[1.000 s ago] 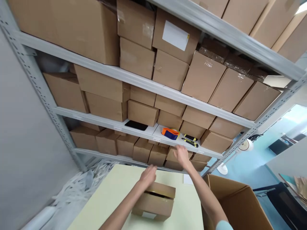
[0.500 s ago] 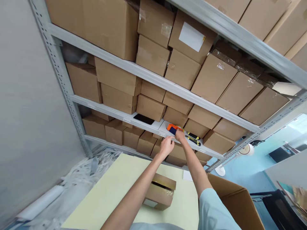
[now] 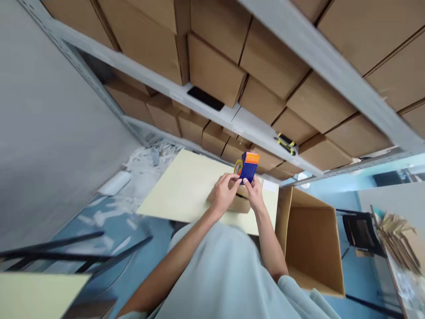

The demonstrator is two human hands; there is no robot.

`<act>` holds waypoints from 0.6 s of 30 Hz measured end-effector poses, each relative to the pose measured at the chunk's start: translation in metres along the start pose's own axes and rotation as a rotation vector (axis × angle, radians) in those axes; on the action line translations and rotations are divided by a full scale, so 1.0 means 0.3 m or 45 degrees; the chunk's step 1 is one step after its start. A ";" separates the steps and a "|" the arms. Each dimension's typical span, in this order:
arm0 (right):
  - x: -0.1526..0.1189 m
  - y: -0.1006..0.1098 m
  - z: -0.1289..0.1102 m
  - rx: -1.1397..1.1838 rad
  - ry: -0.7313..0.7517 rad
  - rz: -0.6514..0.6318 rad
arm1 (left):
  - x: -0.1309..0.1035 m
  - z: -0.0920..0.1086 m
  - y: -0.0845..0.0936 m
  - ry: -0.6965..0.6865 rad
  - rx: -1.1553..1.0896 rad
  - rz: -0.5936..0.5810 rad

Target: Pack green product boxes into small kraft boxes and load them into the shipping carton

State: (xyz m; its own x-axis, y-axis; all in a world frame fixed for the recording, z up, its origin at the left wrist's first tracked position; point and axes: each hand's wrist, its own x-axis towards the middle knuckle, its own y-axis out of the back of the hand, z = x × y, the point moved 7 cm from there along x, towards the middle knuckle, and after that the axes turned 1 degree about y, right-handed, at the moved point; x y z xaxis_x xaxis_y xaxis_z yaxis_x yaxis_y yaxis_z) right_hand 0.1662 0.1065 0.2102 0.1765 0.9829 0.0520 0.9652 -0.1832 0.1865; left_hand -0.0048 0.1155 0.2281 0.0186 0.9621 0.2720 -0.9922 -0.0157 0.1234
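A blue and orange tape dispenser point(image 3: 249, 169) with a yellow-edged roll is held up in front of me over the pale yellow table point(image 3: 186, 184). My right hand point(image 3: 255, 192) grips its lower edge. My left hand point(image 3: 226, 192) has its fingers pinched at the dispenser's lower left, beside the roll. Below and partly behind both hands, a small cardboard box point(image 3: 241, 204) rests on the table; a dark gap shows in its top.
Metal shelves point(image 3: 212, 113) packed with cardboard boxes rise ahead. On one shelf lie a black flat object point(image 3: 206, 98) and yellow-black cutters point(image 3: 286, 144). A large open carton point(image 3: 312, 239) stands right of the table, a chair point(image 3: 361, 232) farther right.
The tape dispenser has left the shelf and come back toward me over the table in my right hand. My left hand has moved to it. The view has tilted downward.
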 end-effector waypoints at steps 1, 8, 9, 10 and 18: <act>-0.062 -0.020 0.008 0.062 -0.046 0.019 | -0.033 0.007 0.008 0.011 0.006 -0.008; -0.271 -0.030 -0.082 0.117 -0.038 0.017 | -0.156 0.118 0.075 -0.072 0.017 -0.178; -0.291 -0.027 -0.099 0.123 -0.032 -0.006 | -0.164 0.146 0.091 -0.102 0.024 -0.207; -0.308 -0.027 -0.115 0.134 -0.033 -0.035 | -0.173 0.175 0.107 -0.130 0.034 -0.235; -0.372 -0.080 -0.188 0.142 -0.037 -0.229 | -0.222 0.352 0.250 -0.295 0.263 -0.160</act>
State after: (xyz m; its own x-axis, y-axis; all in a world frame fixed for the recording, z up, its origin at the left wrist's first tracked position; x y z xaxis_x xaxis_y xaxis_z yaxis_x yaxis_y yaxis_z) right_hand 0.1126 0.0004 0.2553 0.0037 1.0000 -0.0005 0.9968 -0.0037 0.0801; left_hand -0.0675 0.0214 0.3201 0.1902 0.8728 0.4495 -0.9349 0.0213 0.3542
